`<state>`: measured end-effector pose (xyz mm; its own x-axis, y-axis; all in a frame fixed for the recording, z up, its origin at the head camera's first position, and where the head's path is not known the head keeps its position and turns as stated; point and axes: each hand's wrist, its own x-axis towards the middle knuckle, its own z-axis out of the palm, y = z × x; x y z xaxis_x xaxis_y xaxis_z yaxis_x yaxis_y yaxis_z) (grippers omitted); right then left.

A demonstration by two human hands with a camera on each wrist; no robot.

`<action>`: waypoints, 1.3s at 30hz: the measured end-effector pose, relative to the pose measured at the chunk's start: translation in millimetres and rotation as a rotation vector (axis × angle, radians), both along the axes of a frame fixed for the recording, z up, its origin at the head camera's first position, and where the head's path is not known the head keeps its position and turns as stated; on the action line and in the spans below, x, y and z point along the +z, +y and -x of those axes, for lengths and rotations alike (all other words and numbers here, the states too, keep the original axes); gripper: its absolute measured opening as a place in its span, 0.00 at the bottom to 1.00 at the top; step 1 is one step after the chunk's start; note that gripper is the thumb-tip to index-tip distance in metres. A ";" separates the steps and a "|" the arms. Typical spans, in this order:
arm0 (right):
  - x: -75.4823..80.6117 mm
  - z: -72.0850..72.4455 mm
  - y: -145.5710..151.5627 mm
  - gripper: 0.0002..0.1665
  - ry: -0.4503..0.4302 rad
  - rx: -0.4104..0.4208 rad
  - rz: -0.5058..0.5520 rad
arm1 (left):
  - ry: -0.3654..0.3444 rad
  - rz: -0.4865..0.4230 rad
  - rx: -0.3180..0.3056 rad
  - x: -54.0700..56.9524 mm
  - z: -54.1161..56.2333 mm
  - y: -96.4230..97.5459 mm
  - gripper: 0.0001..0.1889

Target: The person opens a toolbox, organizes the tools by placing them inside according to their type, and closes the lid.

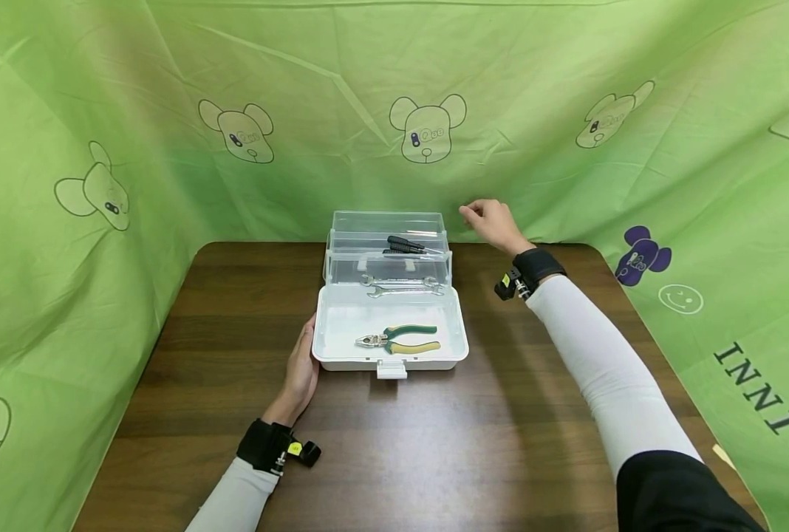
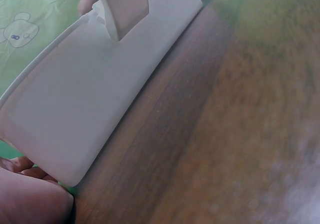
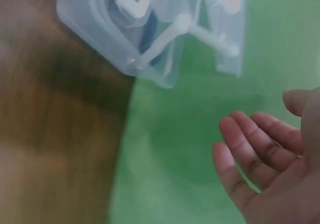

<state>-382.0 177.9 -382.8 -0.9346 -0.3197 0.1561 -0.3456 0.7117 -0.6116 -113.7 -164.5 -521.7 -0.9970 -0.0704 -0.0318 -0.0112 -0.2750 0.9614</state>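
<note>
A white toolbox [image 1: 456, 347] stands on the table, its clear lid and tiers folded up toward the back. Inside its base lies a pair of pliers [image 1: 411, 347] with green and yellow handles. Wrenches [image 1: 404, 291] lie in the lower clear tier [image 1: 341, 270], and black-handled screwdrivers [image 1: 405, 244] lie in a tier above. My left hand [image 1: 299, 373] rests along the box's left side, its fingertips partly hidden. To the right of the raised tiers, my right hand [image 1: 494, 222] is in the air with loosely bent fingers [image 3: 240, 134], holding nothing.
The brown wooden table [image 1: 221, 355] extends on both sides of the box and in front of it. A green cloth [image 1: 341, 59] with bear-head drawings hangs close behind the table's back edge and along both sides. A white latch [image 1: 391, 369] juts from the box front.
</note>
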 end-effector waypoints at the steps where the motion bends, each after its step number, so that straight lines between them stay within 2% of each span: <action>1: -4.3 0.2 2.8 0.27 -0.049 -0.014 0.033 | -0.001 -0.003 0.002 0.0 0.1 0.0 0.33; 5: -22.6 2.6 9.6 0.34 -0.237 -0.060 0.193 | -0.010 -0.008 0.004 0.1 0.1 0.0 0.32; 8: -33.9 3.4 11.1 0.38 -0.348 -0.076 0.300 | -0.011 -0.012 0.005 0.6 0.0 0.3 0.32; 16: -59.8 1.7 7.6 0.45 -0.520 -0.012 0.489 | -0.007 -0.005 0.006 1.2 0.2 0.0 0.32; 22: -84.9 0.2 2.0 0.48 -0.616 0.032 0.608 | -0.007 -0.012 0.008 -0.2 0.1 -0.7 0.32; 26: -96.4 -0.9 -0.6 0.50 -0.649 0.038 0.667 | -0.012 -0.010 0.010 -0.7 0.1 -0.1 0.32; 33: -103.4 0.2 -7.0 0.50 -0.669 0.048 0.781 | -0.004 -0.024 0.018 0.9 0.4 0.5 0.31; 39: -105.4 0.8 -14.6 0.49 -0.708 0.063 0.806 | -0.014 -0.023 0.018 0.3 0.7 0.8 0.31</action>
